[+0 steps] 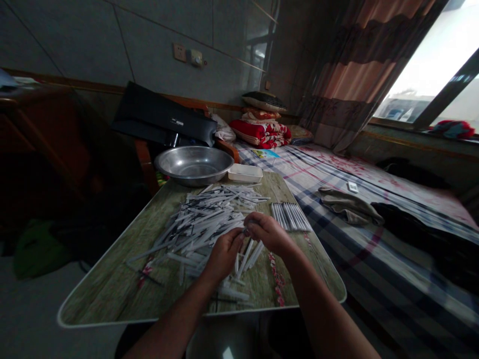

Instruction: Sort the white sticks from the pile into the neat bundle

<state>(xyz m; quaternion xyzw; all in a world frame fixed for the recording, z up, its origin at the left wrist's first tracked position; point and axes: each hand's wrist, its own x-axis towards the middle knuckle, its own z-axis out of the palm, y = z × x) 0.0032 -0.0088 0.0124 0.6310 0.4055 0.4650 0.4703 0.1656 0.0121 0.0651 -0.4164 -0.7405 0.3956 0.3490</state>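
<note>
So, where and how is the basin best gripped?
Probably by the left rim of the basin, pinched over and under, coming from the left: the flared rim offers an edge and seems to overhang the table, while the tray sits close on the right and sticks lie in front.

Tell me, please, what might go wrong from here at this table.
The right hand is close to the neat row of slim pieces, so a nudge might disarrange it. Loose white pieces lie near the left hand and could be swept off the near edge of the table. The metal basin seems to overhang the far edge, so a bump might tip it.
</note>
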